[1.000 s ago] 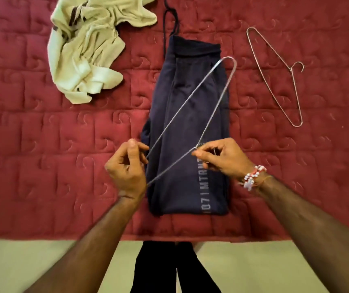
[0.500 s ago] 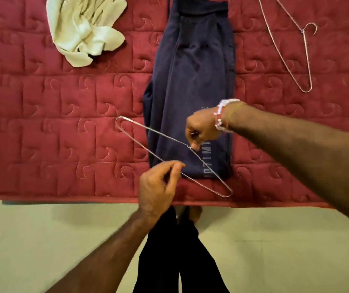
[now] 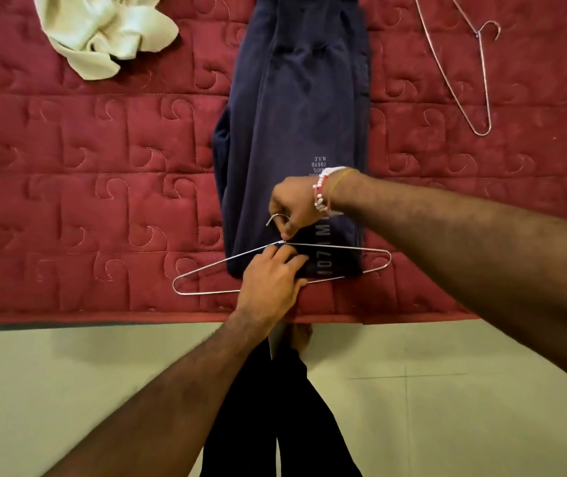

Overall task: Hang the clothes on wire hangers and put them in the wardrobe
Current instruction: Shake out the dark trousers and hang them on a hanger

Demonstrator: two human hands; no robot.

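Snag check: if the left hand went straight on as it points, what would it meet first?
Probably the wire hanger's upper arm, just past the left hand's fingers on the navy trousers; depth unclear.

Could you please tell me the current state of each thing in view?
Trousers: folded, flat on quilt, not hung.
Hanger: lying over trouser hem, held at neck.
Spare hanger: flat on quilt, untouched.
Cream garment: crumpled, not hung.
Right hand: pinches hanger's neck.
Left hand: fingers laid on trouser hem.
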